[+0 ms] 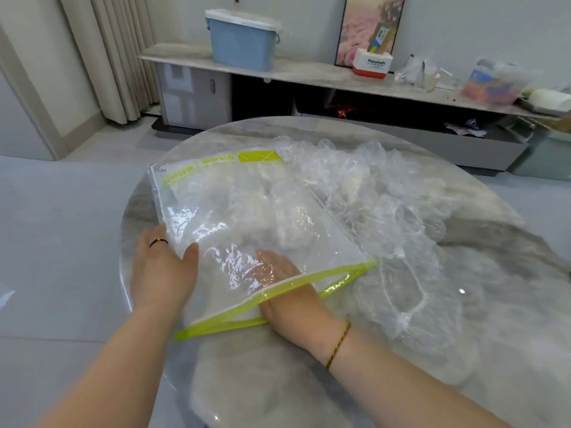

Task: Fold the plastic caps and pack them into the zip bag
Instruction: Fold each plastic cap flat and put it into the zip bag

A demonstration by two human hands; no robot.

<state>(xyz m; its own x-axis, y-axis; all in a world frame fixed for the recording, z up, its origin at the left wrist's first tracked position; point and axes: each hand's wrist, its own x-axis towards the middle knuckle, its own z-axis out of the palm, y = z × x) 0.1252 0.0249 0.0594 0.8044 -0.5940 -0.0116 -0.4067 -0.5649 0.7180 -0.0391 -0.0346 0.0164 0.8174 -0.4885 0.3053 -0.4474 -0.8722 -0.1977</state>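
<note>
Fingers (268, 263) of my right hand (296, 310) are inside the zip bag (222, 230), pushed in past the wrist through the open green-edged mouth (309, 281). Through the crinkled film I cannot tell whether they lie flat or hold a cap. My left hand (163, 270) lies against the bag's left side edge with its fingers straight and its thumb resting on top of the film, holding nothing, steadying the bag as I judge it.

The bag lies flat on the round marble table (234, 378). Its long axis runs from the mouth nearest me away to the printed green end. The mouth opens toward me, so my right hand can only come out by drawing back along that line.

Deeper in, beyond my fingertips, sits a clump of packed plastic caps (256, 205), filling the middle and far part of the bag. The near part, around my hand, looks mostly slack.

Outside, a spread-out cap (401, 288) lies just right of the mouth, and a heap of loose caps (370, 186) lies along the bag's right side. Both are nearer my right hand than my left, so I'd expect that hand to take the next cap.
</note>
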